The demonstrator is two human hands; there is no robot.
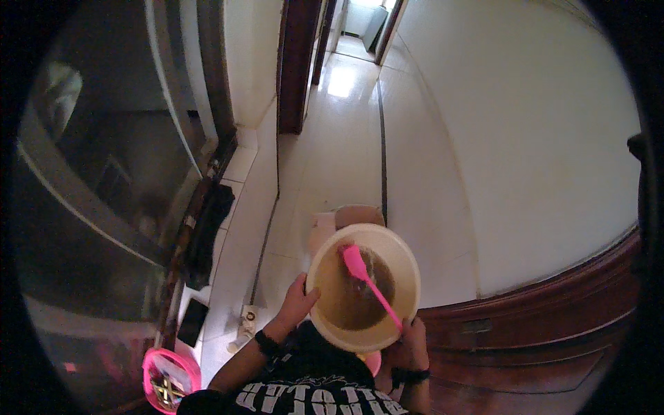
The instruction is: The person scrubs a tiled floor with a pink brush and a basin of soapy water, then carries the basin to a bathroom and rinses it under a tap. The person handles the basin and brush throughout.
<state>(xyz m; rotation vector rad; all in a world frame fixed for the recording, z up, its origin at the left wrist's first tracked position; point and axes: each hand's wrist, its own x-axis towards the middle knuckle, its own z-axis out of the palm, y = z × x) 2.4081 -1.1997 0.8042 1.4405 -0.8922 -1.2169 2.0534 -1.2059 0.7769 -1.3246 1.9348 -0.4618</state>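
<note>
A cream plastic basin (pixel 407 264) with murky brownish liquid in its bottom is held up in front of my body. My left hand (pixel 296 306) grips its left rim, thumb on the inside edge. On the lower right rim, my right hand (pixel 415 337) holds the basin near the end of a pink plastic brush handle (pixel 381 299). The brush head (pixel 355 262) lies in the basin at the liquid, its underside hidden. Both wrists wear black bands.
A pink basket (pixel 197 371) of small items and a dark phone-like slab (pixel 192 322) are on the white tiled ledge at lower left, with black cloth (pixel 210 236) farther up. Dark wooden furniture (pixel 519 347) stands at right. A tiled corridor (pixel 342 135) runs ahead past a dark door frame (pixel 300 67).
</note>
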